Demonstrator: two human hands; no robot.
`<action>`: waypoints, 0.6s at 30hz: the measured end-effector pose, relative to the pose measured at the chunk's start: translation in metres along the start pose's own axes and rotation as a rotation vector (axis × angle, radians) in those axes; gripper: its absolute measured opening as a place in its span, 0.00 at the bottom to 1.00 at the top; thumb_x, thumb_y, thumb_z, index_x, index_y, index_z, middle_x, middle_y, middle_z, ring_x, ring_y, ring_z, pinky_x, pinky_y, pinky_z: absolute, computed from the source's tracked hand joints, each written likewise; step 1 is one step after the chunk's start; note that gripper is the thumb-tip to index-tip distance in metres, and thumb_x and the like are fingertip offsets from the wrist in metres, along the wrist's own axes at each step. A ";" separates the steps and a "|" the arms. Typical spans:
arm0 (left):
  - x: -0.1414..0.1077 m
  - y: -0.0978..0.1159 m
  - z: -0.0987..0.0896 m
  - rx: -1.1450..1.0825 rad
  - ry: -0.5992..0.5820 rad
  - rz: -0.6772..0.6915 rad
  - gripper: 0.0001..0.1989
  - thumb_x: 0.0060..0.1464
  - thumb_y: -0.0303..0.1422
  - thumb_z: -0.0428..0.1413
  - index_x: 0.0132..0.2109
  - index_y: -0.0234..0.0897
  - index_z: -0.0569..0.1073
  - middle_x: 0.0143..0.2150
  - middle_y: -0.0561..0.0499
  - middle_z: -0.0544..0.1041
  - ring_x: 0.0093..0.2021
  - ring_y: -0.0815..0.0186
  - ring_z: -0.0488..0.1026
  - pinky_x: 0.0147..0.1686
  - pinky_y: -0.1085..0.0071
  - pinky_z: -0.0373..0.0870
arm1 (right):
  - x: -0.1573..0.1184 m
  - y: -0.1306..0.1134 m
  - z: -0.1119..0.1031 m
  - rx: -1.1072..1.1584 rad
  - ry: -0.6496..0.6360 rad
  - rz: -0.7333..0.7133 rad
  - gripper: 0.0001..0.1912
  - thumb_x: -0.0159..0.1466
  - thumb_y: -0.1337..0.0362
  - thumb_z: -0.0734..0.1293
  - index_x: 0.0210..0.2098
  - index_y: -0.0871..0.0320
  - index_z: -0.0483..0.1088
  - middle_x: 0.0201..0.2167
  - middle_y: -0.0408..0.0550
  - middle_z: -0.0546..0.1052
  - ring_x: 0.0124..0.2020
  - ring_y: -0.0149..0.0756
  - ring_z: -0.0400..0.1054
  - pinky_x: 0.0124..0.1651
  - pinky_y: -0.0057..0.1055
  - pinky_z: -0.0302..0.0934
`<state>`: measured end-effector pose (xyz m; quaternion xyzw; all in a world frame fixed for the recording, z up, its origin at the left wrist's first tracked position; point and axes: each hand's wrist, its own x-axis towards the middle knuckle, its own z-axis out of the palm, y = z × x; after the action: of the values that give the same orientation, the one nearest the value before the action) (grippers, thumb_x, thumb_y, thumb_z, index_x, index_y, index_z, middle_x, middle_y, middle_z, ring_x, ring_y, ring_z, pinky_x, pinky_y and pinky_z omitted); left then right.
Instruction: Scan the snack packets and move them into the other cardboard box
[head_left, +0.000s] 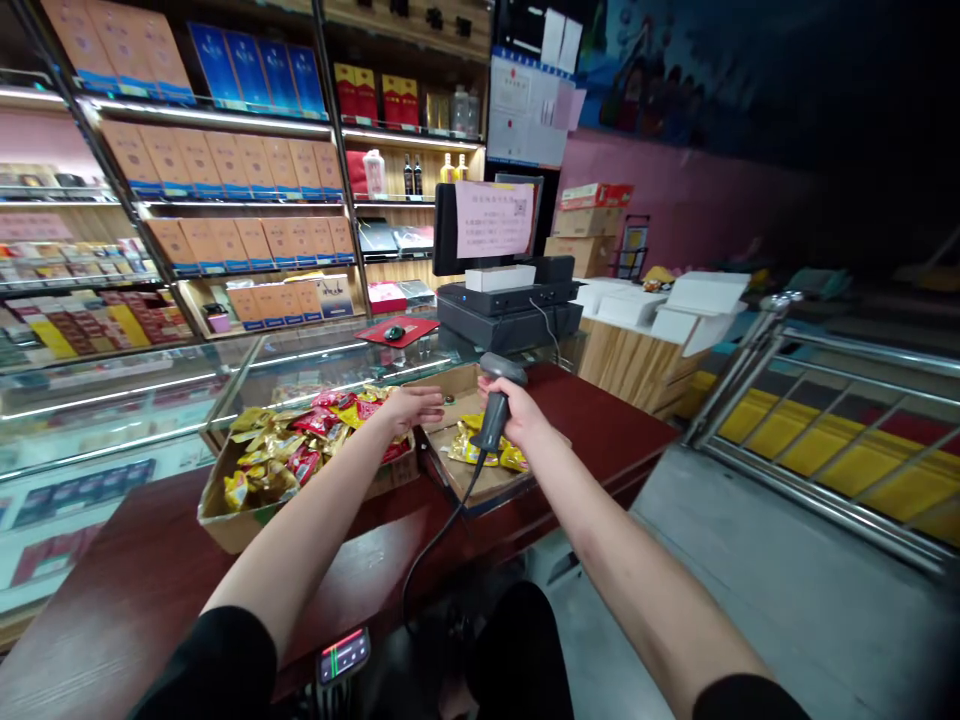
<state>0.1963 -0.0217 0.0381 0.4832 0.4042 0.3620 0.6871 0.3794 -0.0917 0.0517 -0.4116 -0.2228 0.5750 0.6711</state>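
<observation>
My right hand (517, 405) is wrapped round a grey barcode scanner (494, 418), held upright over a shallow cardboard tray (433, 385). A black cable (442, 528) runs down from the scanner's handle. My left hand (414, 408) hovers with fingers stretched out between the tray and a cardboard box (217, 522), and nothing shows in it. Gold, red and yellow snack packets (281, 455) fill that box. Several yellow packets (463, 442) lie in the tray, partly hidden behind the scanner.
Box and tray stand on a dark red wooden table (360, 560). Behind is a glass display counter (322, 355) with a mouse (394, 333) and a monitor (448, 230). A metal railing (825, 470) stands at right. A lit phone (344, 655) is near the table's front edge.
</observation>
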 end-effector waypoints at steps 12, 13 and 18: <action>-0.071 0.006 -0.128 0.057 0.327 0.048 0.10 0.45 0.25 0.63 0.37 0.29 0.73 0.30 0.46 0.76 0.28 0.64 0.76 0.29 0.66 0.76 | 0.003 0.089 0.106 -0.169 -0.209 0.211 0.06 0.49 0.71 0.62 0.28 0.60 0.68 0.18 0.39 0.67 0.18 0.25 0.59 0.22 0.22 0.57; -0.073 0.003 -0.133 0.071 0.348 0.041 0.09 0.46 0.26 0.63 0.35 0.30 0.72 0.29 0.46 0.76 0.27 0.65 0.76 0.28 0.67 0.76 | 0.004 0.096 0.112 -0.205 -0.195 0.217 0.05 0.49 0.70 0.63 0.27 0.61 0.68 0.17 0.39 0.66 0.17 0.25 0.58 0.21 0.22 0.56; -0.077 -0.014 -0.145 0.107 0.335 0.033 0.11 0.46 0.30 0.63 0.34 0.30 0.70 0.31 0.45 0.76 0.27 0.66 0.75 0.26 0.69 0.75 | 0.012 0.123 0.129 -0.349 -0.127 0.226 0.03 0.47 0.70 0.64 0.22 0.59 0.63 0.11 0.37 0.60 0.13 0.25 0.54 0.17 0.23 0.52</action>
<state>0.0345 -0.0403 0.0110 0.4584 0.5239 0.4267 0.5774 0.2101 -0.0426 0.0224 -0.5070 -0.3133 0.6238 0.5056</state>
